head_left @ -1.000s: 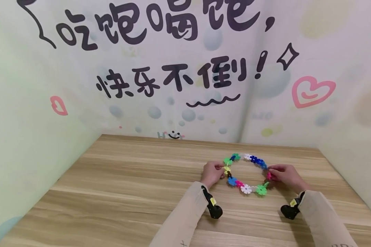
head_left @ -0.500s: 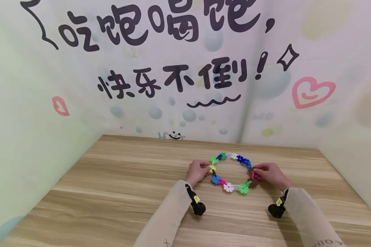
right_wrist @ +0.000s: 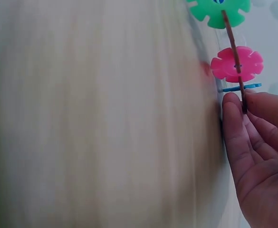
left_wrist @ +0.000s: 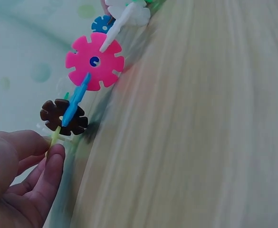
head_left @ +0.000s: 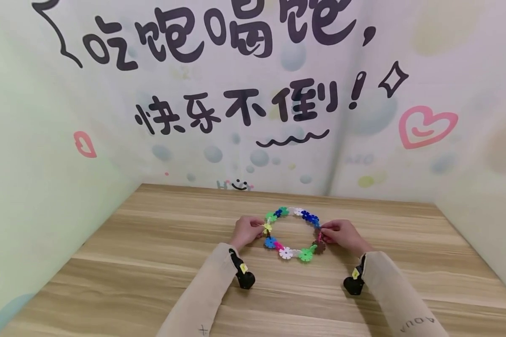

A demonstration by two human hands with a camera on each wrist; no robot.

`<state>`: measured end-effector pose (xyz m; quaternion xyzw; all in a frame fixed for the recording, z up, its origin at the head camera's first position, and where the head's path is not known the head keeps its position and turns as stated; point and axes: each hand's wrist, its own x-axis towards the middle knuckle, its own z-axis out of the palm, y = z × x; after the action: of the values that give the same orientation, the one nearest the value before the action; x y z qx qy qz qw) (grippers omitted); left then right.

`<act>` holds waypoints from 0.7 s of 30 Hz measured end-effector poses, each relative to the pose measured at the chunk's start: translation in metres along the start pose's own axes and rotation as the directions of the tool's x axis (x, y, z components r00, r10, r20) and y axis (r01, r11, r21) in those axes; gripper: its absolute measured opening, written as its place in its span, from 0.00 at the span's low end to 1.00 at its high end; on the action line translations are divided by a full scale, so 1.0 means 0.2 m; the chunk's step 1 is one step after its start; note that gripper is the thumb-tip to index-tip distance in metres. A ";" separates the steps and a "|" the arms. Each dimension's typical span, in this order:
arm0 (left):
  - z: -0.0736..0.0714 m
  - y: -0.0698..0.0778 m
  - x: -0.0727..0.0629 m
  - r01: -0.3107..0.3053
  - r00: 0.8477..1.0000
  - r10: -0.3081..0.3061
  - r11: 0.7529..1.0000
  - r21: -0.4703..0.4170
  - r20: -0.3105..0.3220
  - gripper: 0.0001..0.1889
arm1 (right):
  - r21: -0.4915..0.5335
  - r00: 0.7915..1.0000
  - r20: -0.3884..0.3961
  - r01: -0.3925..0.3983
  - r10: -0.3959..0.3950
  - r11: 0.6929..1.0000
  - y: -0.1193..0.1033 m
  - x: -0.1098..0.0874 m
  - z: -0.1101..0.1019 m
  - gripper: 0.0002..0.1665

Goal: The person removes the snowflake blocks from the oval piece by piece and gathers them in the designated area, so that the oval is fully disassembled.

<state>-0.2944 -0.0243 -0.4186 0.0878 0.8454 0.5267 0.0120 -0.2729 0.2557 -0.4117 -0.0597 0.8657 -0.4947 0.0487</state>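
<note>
Ring (head_left: pixel 286 253) of coloured discs, held from both sides at the table's (head_left: pixel 130 267) far half!
Left hand (head_left: pixel 246 230) pinches a yellow disc (head_left: pixel 267 228), thumb and fingers tight together; opposite, right hand (head_left: pixel 341 234) pinches a brown disc (right_wrist: pixel 244 100) just as closely, right beside a pink disc (right_wrist: pixel 237 64).

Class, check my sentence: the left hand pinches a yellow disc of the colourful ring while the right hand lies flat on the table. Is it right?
Not quite: the right hand is not lying flat on the table; the right wrist view shows it pinching a brown disc. The left hand does pinch a yellow disc of the colourful ring.
</note>
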 end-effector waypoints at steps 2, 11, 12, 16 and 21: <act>-0.03 -0.02 0.00 0.001 1.000 -0.001 1.000 0.001 0.001 0.09 | -0.003 1.000 0.009 0.005 -0.005 1.000 -0.02 0.01 0.03 0.13; -0.14 -0.06 -0.02 0.058 0.998 -0.058 0.998 -0.004 0.017 0.09 | -0.013 1.000 0.027 -0.004 0.004 1.000 -0.07 0.06 0.12 0.13; -0.15 -0.06 -0.03 0.056 0.998 -0.055 0.998 -0.001 0.024 0.09 | -0.018 1.000 0.028 -0.001 0.002 1.000 -0.07 0.06 0.13 0.13; -0.19 -0.05 -0.05 0.062 0.997 -0.062 0.998 0.014 0.042 0.09 | -0.034 0.999 0.037 0.008 -0.007 0.999 -0.07 0.06 0.14 0.12; -0.21 -0.06 -0.06 0.078 0.995 -0.079 0.997 0.027 0.054 0.08 | -0.050 0.999 0.046 0.020 -0.018 0.999 -0.07 0.06 0.15 0.11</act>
<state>-0.2892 -0.0688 -0.4104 0.0691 0.8541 0.5125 0.0550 -0.2802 0.2203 -0.4150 -0.0802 0.8760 -0.4715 0.0620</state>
